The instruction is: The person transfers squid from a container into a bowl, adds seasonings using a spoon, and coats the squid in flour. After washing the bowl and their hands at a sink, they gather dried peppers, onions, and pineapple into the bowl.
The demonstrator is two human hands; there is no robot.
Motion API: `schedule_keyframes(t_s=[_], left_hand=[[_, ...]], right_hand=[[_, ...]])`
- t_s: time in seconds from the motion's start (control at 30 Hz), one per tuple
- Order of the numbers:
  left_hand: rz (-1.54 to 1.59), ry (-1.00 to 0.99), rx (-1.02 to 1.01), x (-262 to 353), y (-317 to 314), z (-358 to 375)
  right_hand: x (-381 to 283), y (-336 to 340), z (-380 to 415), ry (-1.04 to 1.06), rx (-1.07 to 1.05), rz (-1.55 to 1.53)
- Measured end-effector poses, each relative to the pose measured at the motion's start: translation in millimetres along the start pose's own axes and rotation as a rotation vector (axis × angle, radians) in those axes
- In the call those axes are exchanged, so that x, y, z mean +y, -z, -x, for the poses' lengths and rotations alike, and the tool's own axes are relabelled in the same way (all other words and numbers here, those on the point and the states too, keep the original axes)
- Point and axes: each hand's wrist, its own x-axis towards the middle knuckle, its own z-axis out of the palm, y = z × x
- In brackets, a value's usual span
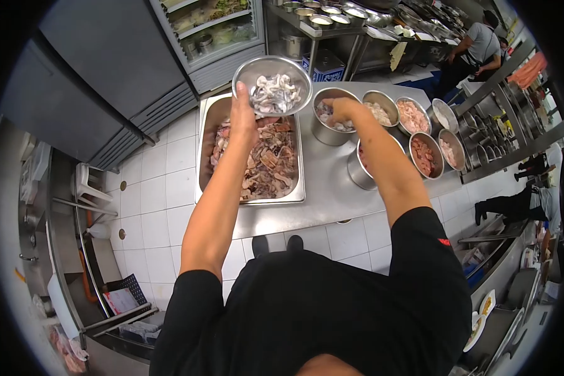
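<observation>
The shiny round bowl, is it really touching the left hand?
Touching. The head view shows the left hand at the near side of the shiny round bowl, thumb over its rim.

Left hand (243, 116) holds a steel bowl (272, 86) of pale seafood above a deep rectangular pan (299, 178) of cut seafood; right hand (343, 109) reaches into a round metal container (335, 133).

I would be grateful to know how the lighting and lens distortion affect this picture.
In the head view: strong fisheye curvature and blackened corners; bright, fairly even light, with soft sheen on the steel table; the bowl reasonably sharp, the grey-shirted worker at upper right smaller and softer.
</observation>
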Motion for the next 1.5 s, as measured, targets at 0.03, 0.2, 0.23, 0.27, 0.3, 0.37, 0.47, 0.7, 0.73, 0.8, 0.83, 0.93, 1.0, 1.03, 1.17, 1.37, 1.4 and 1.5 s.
schedule_keyframes(t_s=[0.03,0.2,0.23,0.27,0.3,0.37,0.47,0.7,0.73,0.8,0.83,0.93,1.0,1.03,1.17,1.37,1.4,1.5], left_hand=[[-0.024,-0.006,0.008,4.4,5.8,7.1],[-0.055,-0.032,0.062,8.3,24.1,21.8],[-0.068,-0.012,0.052,10.1,27.1,24.8],[-0.084,-0.012,0.043,12.7,28.4,26.9],[-0.098,-0.014,0.036,15.9,29.2,27.9],[-0.125,-0.006,0.014,16.6,34.1,28.9],[-0.134,0.016,-0.034,17.5,32.5,22.8],[-0.143,0.032,-0.108,3.9,3.8,7.8],[-0.147,0.019,-0.107,3.8,-0.1,8.6],[-0.14,0.01,-0.096,0.3,-2.3,7.0],[-0.129,0.011,-0.089,-4.1,-2.8,2.4],[-0.155,-0.002,-0.103,-16.9,-1.4,-11.6],[-0.154,-0.02,-0.132,-26.7,3.7,-21.6],[-0.148,-0.017,-0.141,-19.3,-2.0,-14.6],[-0.136,0.062,-0.154,-11.3,-19.3,4.9],[-0.083,0.173,-0.255,-36.0,-46.5,1.0],[-0.073,0.185,-0.281,-37.1,-51.9,2.7],[-0.075,0.192,-0.347,-30.5,-68.2,23.3]], right_hand=[[-12.7,-2.4,7.3,-0.062,0.011,0.072],[-17.9,-35.8,-18.9,-0.105,0.12,0.183],[2.5,-48.2,-44.4,-0.05,0.067,0.179],[11.5,-43.0,-52.7,-0.007,0.059,0.172],[17.5,-37.0,-60.1,0.039,0.054,0.167],[28.4,-18.9,-59.4,0.169,0.068,0.096],[21.0,30.2,-30.3,0.059,0.006,-0.041],[24.2,83.2,-3.0,0.126,0.199,-0.249],[22.2,91.5,0.5,0.118,0.214,-0.238],[15.5,108.6,7.9,0.102,0.241,-0.219],[9.9,118.2,15.6,0.084,0.224,-0.26],[4.6,128.3,19.9,0.116,0.261,-0.165],[3.5,127.2,22.3,0.13,0.311,-0.169],[-1.1,129.1,27.9,0.115,0.317,-0.203],[2.5,139.5,27.4,0.276,0.32,-0.4],[-45.6,167.4,77.7,0.34,0.332,-0.532],[-49.3,164.0,80.4,0.36,0.335,-0.531],[-54.9,122.3,69.2,0.24,0.183,-0.118]])
